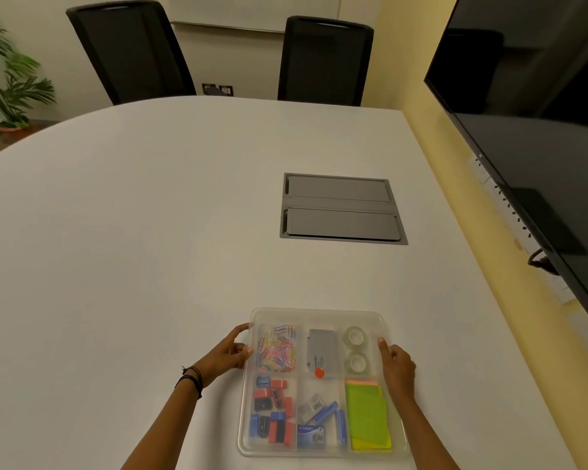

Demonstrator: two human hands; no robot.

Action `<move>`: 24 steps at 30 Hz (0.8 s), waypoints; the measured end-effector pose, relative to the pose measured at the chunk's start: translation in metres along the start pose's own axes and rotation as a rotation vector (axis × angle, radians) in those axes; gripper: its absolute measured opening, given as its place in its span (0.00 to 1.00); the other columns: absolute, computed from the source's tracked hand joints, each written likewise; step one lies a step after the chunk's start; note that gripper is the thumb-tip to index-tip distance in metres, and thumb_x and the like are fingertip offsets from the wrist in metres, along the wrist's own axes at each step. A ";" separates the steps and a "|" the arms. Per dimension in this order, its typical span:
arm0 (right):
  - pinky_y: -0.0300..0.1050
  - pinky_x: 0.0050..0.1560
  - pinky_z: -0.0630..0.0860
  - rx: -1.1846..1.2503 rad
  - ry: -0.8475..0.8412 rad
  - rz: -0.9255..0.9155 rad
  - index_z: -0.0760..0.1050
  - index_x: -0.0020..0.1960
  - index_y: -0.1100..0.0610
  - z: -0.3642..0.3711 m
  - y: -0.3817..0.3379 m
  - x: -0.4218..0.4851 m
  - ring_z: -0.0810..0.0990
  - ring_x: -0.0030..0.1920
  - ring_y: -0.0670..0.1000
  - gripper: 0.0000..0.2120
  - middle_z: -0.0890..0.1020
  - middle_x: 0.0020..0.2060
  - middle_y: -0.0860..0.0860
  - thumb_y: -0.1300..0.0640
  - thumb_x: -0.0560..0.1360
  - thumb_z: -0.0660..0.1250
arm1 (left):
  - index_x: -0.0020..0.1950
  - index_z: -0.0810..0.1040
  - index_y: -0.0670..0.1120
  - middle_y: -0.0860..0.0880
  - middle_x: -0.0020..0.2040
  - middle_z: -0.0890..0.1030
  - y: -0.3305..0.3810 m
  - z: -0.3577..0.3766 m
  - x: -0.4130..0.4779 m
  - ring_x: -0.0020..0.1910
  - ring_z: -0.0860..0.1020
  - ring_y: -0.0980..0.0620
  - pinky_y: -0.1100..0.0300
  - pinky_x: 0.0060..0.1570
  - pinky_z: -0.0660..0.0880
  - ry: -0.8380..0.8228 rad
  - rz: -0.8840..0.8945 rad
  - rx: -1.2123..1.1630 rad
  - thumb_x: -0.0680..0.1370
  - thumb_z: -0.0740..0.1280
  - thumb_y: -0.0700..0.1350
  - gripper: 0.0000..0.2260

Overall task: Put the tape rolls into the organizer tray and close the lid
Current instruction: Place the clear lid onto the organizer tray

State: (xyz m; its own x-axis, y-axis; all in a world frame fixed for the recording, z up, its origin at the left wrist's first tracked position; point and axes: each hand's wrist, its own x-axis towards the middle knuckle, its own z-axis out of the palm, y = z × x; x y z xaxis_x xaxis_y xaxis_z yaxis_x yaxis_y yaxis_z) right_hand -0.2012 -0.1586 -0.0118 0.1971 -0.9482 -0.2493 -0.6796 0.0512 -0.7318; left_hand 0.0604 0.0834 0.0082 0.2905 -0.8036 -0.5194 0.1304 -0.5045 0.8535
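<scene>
Lidded organizer tray (321, 315), long axis toward the chairs, tape rolls (355, 349) inside; both hands (230, 354) open-fingered against its sides.

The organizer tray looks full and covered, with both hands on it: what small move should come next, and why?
Probably press the lid down along the side edges. Both tape rolls already sit in the far right compartment, and the left hand and right hand rest on the organizer tray's sides. Whether it has snapped shut cannot be told.
</scene>
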 end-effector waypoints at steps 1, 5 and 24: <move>0.45 0.29 0.53 0.001 0.005 -0.015 0.55 0.28 0.55 0.001 0.001 0.000 0.58 0.27 0.49 0.25 0.60 0.23 0.50 0.53 0.77 0.64 | 0.69 0.58 0.54 0.40 0.48 0.77 0.001 0.000 0.000 0.52 0.78 0.45 0.48 0.59 0.77 -0.005 -0.005 0.002 0.79 0.61 0.41 0.22; 0.44 0.29 0.53 -0.009 0.008 -0.038 0.54 0.28 0.54 0.003 0.001 -0.001 0.58 0.27 0.49 0.25 0.60 0.23 0.49 0.53 0.77 0.64 | 0.69 0.58 0.55 0.43 0.46 0.78 0.000 -0.005 0.002 0.50 0.78 0.49 0.54 0.55 0.79 -0.011 -0.027 0.002 0.78 0.63 0.41 0.23; 0.44 0.32 0.65 0.120 0.061 -0.087 0.70 0.37 0.67 0.006 -0.006 0.017 0.66 0.29 0.51 0.13 0.70 0.27 0.54 0.59 0.77 0.65 | 0.47 0.79 0.36 0.46 0.39 0.75 0.031 0.004 0.065 0.36 0.70 0.50 0.62 0.32 0.70 0.472 0.013 0.050 0.79 0.63 0.41 0.09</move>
State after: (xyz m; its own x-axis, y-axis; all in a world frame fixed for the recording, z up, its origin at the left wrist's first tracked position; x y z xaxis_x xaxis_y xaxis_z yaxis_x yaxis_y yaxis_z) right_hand -0.1891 -0.1731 -0.0155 0.2061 -0.9677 -0.1455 -0.5717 0.0016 -0.8205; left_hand 0.0790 0.0144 0.0011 0.6925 -0.5844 -0.4229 0.0817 -0.5189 0.8509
